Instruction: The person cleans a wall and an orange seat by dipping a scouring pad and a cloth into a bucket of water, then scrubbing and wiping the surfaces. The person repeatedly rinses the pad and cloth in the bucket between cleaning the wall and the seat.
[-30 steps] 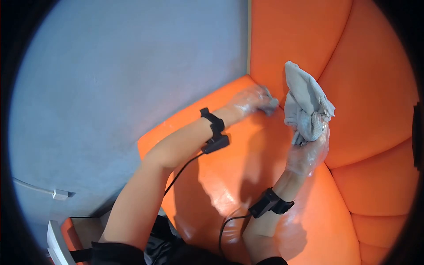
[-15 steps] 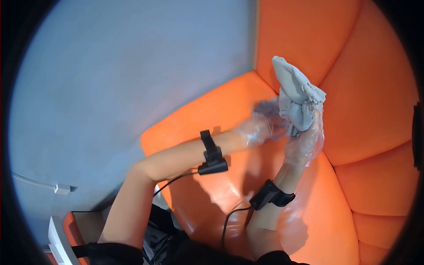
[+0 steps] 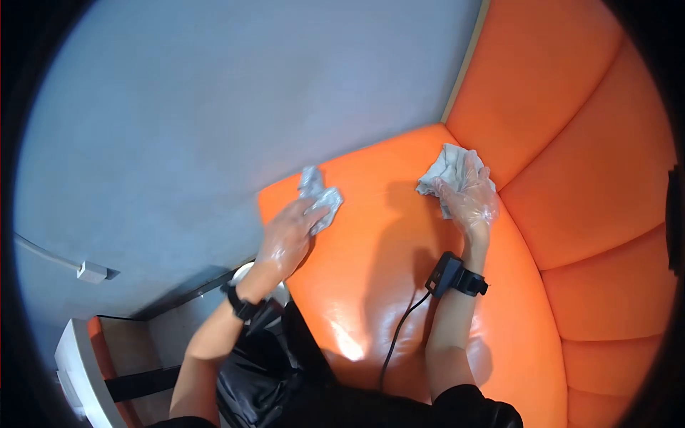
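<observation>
My right hand (image 3: 469, 200), in a clear plastic glove, presses a grey cloth (image 3: 446, 168) flat onto the orange seat cushion (image 3: 385, 271) near the back corner. My left hand (image 3: 287, 236), also gloved, holds a small crumpled grey wad (image 3: 319, 194) over the seat's left edge. Both wrists wear black bands, and a black cable (image 3: 399, 332) runs from the right one.
The orange padded backrest (image 3: 592, 171) curves around the right side. A grey-blue floor (image 3: 185, 114) lies to the left of the seat. A black bag (image 3: 260, 357) sits below my left forearm, with a white-edged piece of furniture (image 3: 75, 364) at the lower left.
My right hand has lowered the grey cloth from upright in the air down onto the seat. My left hand pulled back to the left with the small wad.
</observation>
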`<act>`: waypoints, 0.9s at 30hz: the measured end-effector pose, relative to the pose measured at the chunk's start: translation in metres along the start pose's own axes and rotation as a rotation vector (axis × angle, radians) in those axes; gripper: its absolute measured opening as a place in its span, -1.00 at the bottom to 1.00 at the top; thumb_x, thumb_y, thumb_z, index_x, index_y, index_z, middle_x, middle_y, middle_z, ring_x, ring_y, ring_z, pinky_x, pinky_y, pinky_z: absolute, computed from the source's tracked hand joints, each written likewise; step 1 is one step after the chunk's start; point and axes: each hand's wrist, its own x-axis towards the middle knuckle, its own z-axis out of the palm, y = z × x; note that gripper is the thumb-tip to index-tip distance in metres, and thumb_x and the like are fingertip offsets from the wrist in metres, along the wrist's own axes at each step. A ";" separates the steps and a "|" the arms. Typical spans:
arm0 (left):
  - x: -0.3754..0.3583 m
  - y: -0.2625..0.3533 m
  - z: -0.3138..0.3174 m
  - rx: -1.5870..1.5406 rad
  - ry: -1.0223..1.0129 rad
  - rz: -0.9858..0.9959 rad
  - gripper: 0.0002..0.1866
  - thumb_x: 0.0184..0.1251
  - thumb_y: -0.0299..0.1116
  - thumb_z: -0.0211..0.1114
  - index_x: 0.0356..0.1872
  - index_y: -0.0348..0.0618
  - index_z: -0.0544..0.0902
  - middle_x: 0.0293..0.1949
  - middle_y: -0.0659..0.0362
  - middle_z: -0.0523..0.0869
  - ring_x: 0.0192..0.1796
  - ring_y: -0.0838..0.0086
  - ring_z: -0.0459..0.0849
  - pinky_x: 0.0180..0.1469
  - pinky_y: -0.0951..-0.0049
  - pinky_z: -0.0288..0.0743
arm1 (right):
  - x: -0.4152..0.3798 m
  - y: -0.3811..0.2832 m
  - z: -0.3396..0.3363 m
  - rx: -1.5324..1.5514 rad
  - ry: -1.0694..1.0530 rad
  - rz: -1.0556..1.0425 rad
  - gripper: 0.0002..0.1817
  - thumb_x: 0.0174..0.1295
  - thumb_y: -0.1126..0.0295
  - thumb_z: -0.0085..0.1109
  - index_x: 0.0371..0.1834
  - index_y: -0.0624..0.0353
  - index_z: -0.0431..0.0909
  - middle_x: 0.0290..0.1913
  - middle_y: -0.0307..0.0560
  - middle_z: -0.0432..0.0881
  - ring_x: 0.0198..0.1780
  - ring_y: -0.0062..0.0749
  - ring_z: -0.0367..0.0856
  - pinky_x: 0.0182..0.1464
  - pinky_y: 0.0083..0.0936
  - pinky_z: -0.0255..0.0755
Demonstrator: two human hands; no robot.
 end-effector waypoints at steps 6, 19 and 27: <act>-0.071 0.010 0.000 -0.580 0.211 -0.181 -0.29 -0.08 -0.89 -0.12 0.23 -0.33 0.46 0.25 0.15 0.54 0.36 0.32 0.50 0.17 0.45 0.49 | -0.011 -0.014 -0.013 -0.172 0.109 0.014 -0.34 0.20 0.22 0.28 0.43 -0.12 0.37 0.42 0.07 0.38 0.31 0.08 0.44 0.32 -0.22 0.35; -0.088 0.010 0.012 -0.829 0.278 -0.230 -0.32 -0.14 -0.84 -0.11 0.03 -0.13 0.70 0.19 0.15 0.55 0.27 0.18 0.51 0.30 0.31 0.42 | 0.017 -0.094 0.018 0.186 -0.205 -0.227 -0.55 0.13 0.50 0.02 0.11 -0.05 0.65 -0.03 0.01 0.72 0.02 -0.22 0.68 0.08 -0.40 0.52; -0.092 0.017 0.012 -0.819 0.356 -0.075 -0.36 -0.10 -0.77 -0.19 0.01 -0.20 0.67 0.17 0.11 0.57 0.37 0.26 0.40 0.49 0.28 0.13 | -0.069 -0.086 0.014 0.370 -0.467 -0.371 -0.56 0.16 0.51 0.00 0.08 -0.14 0.65 0.07 -0.06 0.67 0.14 -0.11 0.60 0.17 -0.31 0.50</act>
